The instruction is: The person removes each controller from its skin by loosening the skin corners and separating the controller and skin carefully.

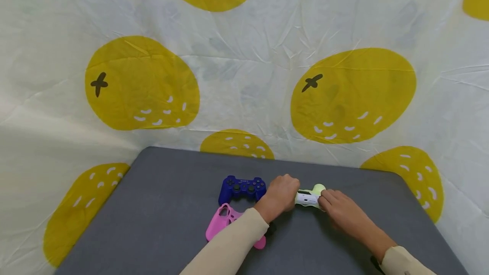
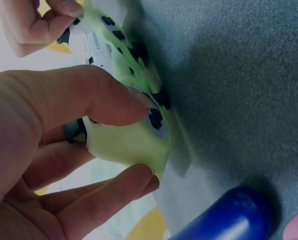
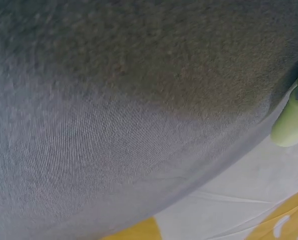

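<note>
A white game controller (image 1: 307, 199) is held between the two hands, its top edge facing up. Around it lies a pale green silicone cover (image 2: 121, 142), which leaves part of the white shell bare. My left hand (image 1: 280, 194) grips one end, thumb over the face beside the directional buttons and fingers behind. At the other end my right hand (image 1: 341, 211) pinches the covered controller with thumb and fingertips near its shoulder. In the right wrist view only a rounded green handle of the cover (image 3: 291, 125) shows at the edge; the hand itself is out of that view.
A dark blue game controller (image 1: 242, 186) lies left of the hands on the grey table (image 1: 172, 207). Nearer, a pink silicone cover (image 1: 217, 224) lies partly hidden under the left forearm. White cloth with yellow fruit prints (image 1: 244, 88) hangs behind the table.
</note>
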Demonstrator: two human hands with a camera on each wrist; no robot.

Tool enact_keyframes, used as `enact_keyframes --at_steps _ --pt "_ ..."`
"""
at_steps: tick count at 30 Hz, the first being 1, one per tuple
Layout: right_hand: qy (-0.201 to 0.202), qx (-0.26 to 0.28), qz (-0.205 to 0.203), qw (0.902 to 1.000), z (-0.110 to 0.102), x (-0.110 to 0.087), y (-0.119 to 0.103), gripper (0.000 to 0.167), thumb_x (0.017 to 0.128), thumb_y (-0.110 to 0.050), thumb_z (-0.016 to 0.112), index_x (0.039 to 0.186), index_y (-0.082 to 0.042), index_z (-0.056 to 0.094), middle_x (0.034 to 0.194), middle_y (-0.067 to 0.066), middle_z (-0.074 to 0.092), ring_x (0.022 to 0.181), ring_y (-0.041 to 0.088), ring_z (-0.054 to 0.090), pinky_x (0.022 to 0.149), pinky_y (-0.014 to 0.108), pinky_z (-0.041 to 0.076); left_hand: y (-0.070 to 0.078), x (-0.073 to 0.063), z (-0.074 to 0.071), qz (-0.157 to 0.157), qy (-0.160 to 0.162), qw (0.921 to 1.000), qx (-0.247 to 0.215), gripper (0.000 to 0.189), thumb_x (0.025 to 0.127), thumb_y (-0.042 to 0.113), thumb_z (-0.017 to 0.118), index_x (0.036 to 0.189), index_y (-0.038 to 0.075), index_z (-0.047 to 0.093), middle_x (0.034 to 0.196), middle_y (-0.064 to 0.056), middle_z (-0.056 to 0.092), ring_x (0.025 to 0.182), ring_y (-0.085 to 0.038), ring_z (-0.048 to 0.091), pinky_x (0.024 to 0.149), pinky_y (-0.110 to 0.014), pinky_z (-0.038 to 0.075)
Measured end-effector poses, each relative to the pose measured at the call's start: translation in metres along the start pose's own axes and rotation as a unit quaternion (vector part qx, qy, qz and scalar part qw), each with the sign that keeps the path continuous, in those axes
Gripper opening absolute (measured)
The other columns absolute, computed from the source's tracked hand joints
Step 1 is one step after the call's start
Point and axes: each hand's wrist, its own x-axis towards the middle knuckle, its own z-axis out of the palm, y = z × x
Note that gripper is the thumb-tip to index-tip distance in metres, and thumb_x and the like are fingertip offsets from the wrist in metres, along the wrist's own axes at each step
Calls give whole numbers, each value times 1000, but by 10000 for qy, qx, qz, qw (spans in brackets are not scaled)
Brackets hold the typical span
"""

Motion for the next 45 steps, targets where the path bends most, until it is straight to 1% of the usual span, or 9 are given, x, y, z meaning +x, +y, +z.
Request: enact_keyframes --at_steps 13,23,26,29,30,35,38,41,45 --pt "494 -98 -22 9987 1 -1 0 53 115 -25 19 96 -6 64 91 0 57 81 16 53 67 33 44 -3 3 -2 2 -100 9999 10 14 83 22 85 94 23 76 89 6 74 75 -12 67 62 -27 54" --pt "277 -325 -31 9991 7 -9 2 53 114 -22 15 88 -6 58 85 2 50 77 17 46 68 35 41 -1 4 -3 -17 -127 9999 -67 13 83 22 86 91 22 75 86 6 73 73 -12 66 60 -27 52" --pt "56 -247 110 9996 5 -16 3 13 99 -2 52 87 -7 56 84 0 47 77 17 43 68 36 39 -3 5 -4 -59 -184 9997 -118 13 82 22 86 88 21 74 83 6 71 71 -11 65 58 -27 50" --pt "-79 -75 354 9993 6 -22 4 39 62 9 79 86 -10 56 83 -3 45 77 14 42 68 36 39 -5 5 -4 -82 -260 9995 -172 13 82 22 87 83 21 74 79 6 70 68 -11 62 57 -26 49" --pt "-65 -4 446 9990 7 -24 5 49 49 11 81 85 -11 56 83 -4 46 77 14 42 69 36 39 -6 6 -4 -70 -268 9995 -165 13 82 22 87 82 21 74 78 7 69 67 -10 62 57 -26 49" --pt "206 443 796 9956 13 -28 11 44 53 13 74 83 -14 56 81 -7 45 74 11 42 67 34 39 -6 6 -5 -19 -339 9992 -206 15 81 24 87 79 22 73 75 8 68 64 -10 60 57 -25 48" --pt "193 1035 1444 9839 11 -26 9 38 68 11 79 82 -18 59 79 -13 45 72 3 41 64 27 39 -5 5 -5 -24 -353 9992 -188 16 81 23 88 77 22 72 73 8 66 63 -10 59 56 -25 47" --pt "373 1549 2294 9602 1 -19 -1 33 75 6 86 83 -19 66 80 -16 52 73 -4 46 62 23 46 -6 2 -3 9 -329 9992 -229 19 82 20 87 74 21 69 69 8 63 60 -9 55 55 -25 43" --pt "342 1697 2861 9424 -11 -3 -13 29 77 -2 88 101 -11 73 100 -4 67 89 10 63 75 37 57 -7 0 -2 106 -282 9991 -312 24 86 16 83 69 21 65 64 7 60 57 -8 49 54 -25 37"
